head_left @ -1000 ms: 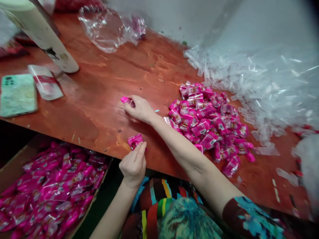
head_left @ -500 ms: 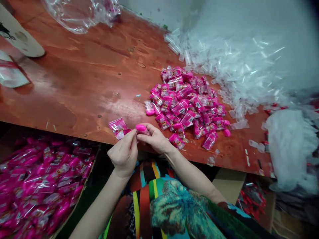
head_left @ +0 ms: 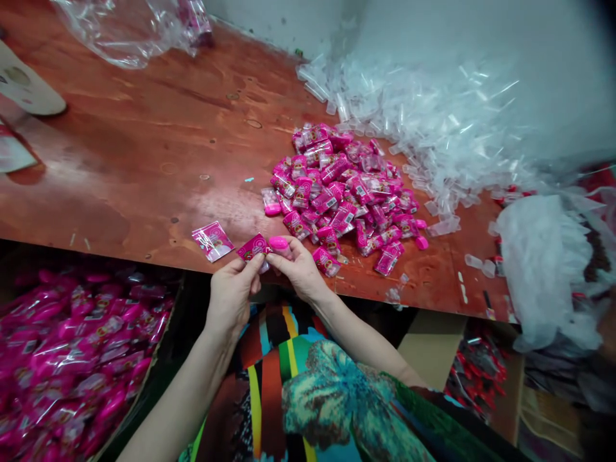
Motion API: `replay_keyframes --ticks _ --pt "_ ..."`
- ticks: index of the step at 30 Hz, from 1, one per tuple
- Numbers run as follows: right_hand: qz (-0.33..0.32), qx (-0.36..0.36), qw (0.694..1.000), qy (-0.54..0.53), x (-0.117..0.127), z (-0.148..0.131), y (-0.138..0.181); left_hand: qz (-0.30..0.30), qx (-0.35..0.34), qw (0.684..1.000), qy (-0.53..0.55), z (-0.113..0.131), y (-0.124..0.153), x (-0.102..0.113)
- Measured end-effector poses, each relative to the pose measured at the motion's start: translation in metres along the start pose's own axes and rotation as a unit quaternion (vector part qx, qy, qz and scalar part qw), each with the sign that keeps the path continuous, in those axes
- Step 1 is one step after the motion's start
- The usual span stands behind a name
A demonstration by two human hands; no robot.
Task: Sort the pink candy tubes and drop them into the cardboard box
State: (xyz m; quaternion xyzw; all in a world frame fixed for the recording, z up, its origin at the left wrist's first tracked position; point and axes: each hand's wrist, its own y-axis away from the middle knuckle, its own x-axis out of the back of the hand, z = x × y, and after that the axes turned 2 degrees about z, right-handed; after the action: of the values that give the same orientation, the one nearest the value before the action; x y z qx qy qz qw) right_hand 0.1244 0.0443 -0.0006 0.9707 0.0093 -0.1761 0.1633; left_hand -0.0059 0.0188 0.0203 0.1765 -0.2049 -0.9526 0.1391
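Note:
Between thumb and fingers, my left hand (head_left: 230, 292) pinches a small pink printed packet (head_left: 252, 246) at the table's front edge. My right hand (head_left: 302, 273) is closed around a small piece with a rounded bright-pink top (head_left: 279, 243); its lower part is hidden by the fingers. The right thumb and fingertip meet the packet's right edge beside the left fingertips. Flat pink sachets (head_left: 212, 242) lie on the table just left of the hands. To the right of the hands spreads a heap of filled pink packets (head_left: 332, 192), some with pink caps showing.
Clear plastic tubes (head_left: 423, 122) are piled along the wall. A box of pink packets (head_left: 81, 359) stands below the table (head_left: 144, 147) at left. At right hangs a whitish plastic bag (head_left: 534, 263), above a carton with red pieces (head_left: 476, 372). A clear bag (head_left: 125, 32) lies at the back left.
The left hand has turned and opened its grip outward, and the pink packet now shows between both hands. The sachets on the table are more exposed. The whole view has shifted slightly.

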Motion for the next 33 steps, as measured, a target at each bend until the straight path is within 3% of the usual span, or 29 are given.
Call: replay_keyframes --ticks 6,13,22,27,33 --pt "0.033 0.024 0.999 0.032 -0.004 0.003 0.002 0.008 0.061 0.997 0.041 -0.005 -0.003 -0.004" --pt "0.033 0.083 0.99 0.111 0.002 0.0 -0.002 -0.04 0.12 0.99 0.065 0.005 -0.001 -0.005" --pt "-0.039 0.023 0.999 0.015 0.019 -0.014 0.006 0.073 0.08 0.985 0.136 0.004 -0.009 -0.001" --pt "-0.066 0.005 0.995 0.068 0.016 -0.007 0.028 0.065 0.084 0.986 0.131 0.004 -0.01 -0.006" --pt "-0.069 0.008 0.994 0.082 0.013 0.009 0.033 0.073 0.113 0.98 0.145 0.01 -0.007 -0.011"
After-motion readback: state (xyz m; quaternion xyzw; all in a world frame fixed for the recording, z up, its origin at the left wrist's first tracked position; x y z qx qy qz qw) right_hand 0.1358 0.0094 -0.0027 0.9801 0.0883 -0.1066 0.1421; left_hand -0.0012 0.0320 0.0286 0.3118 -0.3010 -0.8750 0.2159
